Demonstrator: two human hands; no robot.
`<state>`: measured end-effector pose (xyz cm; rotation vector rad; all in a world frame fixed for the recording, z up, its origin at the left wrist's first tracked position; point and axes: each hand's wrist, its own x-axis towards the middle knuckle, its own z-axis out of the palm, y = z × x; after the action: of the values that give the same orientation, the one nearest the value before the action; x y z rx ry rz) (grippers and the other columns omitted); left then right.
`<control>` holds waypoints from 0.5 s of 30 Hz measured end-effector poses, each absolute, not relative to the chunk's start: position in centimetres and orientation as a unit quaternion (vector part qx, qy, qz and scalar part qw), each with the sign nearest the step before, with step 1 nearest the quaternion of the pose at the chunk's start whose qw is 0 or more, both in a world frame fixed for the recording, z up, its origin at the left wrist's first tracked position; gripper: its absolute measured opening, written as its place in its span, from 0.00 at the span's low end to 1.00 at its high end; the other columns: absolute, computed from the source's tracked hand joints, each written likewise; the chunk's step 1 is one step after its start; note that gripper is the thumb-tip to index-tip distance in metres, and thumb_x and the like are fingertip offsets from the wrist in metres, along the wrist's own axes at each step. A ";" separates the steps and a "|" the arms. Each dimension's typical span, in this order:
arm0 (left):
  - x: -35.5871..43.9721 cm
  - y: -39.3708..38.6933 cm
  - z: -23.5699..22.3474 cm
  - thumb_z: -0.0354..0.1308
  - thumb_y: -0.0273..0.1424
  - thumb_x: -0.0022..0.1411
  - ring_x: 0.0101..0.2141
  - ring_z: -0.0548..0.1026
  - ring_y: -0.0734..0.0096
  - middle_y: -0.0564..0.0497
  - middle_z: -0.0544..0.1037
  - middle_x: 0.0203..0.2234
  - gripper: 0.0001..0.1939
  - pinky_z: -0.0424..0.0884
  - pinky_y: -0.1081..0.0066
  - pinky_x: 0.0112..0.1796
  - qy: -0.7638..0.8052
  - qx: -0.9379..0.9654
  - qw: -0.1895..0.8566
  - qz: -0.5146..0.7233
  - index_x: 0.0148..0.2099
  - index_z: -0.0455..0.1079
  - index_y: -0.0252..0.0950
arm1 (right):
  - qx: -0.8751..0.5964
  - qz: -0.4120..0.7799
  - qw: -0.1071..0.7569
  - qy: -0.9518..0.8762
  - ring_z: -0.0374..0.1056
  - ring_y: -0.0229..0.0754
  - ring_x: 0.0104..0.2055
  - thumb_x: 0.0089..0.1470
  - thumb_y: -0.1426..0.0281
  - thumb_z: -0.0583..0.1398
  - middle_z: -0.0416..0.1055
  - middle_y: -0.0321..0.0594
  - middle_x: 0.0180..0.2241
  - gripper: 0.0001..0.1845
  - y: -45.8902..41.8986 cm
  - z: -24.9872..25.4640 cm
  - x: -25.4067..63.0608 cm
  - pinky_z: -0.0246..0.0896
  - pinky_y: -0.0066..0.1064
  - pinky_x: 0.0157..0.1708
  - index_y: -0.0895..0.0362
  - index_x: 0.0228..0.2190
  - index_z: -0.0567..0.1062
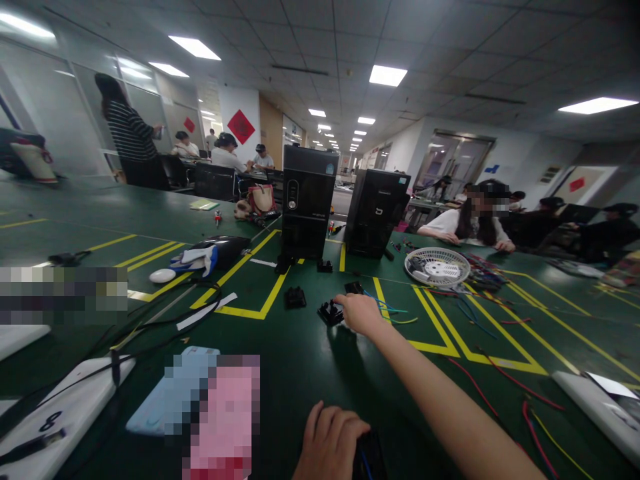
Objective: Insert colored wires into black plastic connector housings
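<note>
My right hand reaches out over the green table, its fingers closed on the edge of a small black plastic part. Just behind it lies another black part with blue and green wires. A similar black piece rests to the left, and one more black piece lies farther back. At the bottom edge my left hand is curled, gripping a dark object with a blue wire on it; the frame edge cuts off most of that object.
Two black computer towers stand at the back. A white round basket and loose wires lie to the right. Blue and pink blurred flat items and black cables lie left. A person sits across the table.
</note>
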<state>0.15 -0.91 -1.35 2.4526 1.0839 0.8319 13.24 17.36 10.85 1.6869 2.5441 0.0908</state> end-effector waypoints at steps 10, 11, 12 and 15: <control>0.8 -1.2 -2.1 0.53 0.33 0.66 0.47 0.74 0.63 0.56 0.76 0.45 0.15 0.63 0.56 0.55 0.408 0.846 0.133 0.318 0.55 0.62 0.47 | 0.540 0.037 0.055 0.839 0.70 0.47 0.46 0.64 0.65 0.56 0.71 0.44 0.47 0.17 17.6 10.9 13.2 0.67 0.45 0.45 0.56 0.53 0.68; 1.0 -1.3 -2.0 0.52 0.32 0.66 0.47 0.74 0.63 0.57 0.76 0.45 0.14 0.62 0.56 0.56 0.421 0.837 0.133 0.323 0.54 0.62 0.48 | 0.539 0.037 0.055 0.840 0.70 0.47 0.46 0.64 0.65 0.56 0.71 0.44 0.47 0.17 17.6 10.8 13.2 0.67 0.45 0.45 0.56 0.53 0.68; 1.0 -1.3 -2.0 0.52 0.31 0.66 0.47 0.74 0.63 0.57 0.76 0.44 0.14 0.62 0.55 0.56 0.430 0.831 0.135 0.326 0.53 0.62 0.48 | 0.537 0.038 0.055 0.841 0.70 0.47 0.46 0.64 0.65 0.56 0.71 0.44 0.47 0.17 17.7 10.8 13.3 0.67 0.45 0.45 0.56 0.53 0.68; 0.9 -1.2 -1.9 0.54 0.33 0.66 0.47 0.74 0.63 0.56 0.76 0.45 0.14 0.63 0.56 0.56 0.409 0.843 0.141 0.319 0.54 0.62 0.47 | 0.528 0.038 0.053 0.847 0.70 0.47 0.46 0.64 0.66 0.56 0.71 0.44 0.46 0.17 17.8 10.9 13.4 0.67 0.45 0.45 0.56 0.52 0.68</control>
<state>0.86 -1.20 -1.86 2.4344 1.1811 0.9211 13.38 17.80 10.89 1.6052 2.5728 0.1154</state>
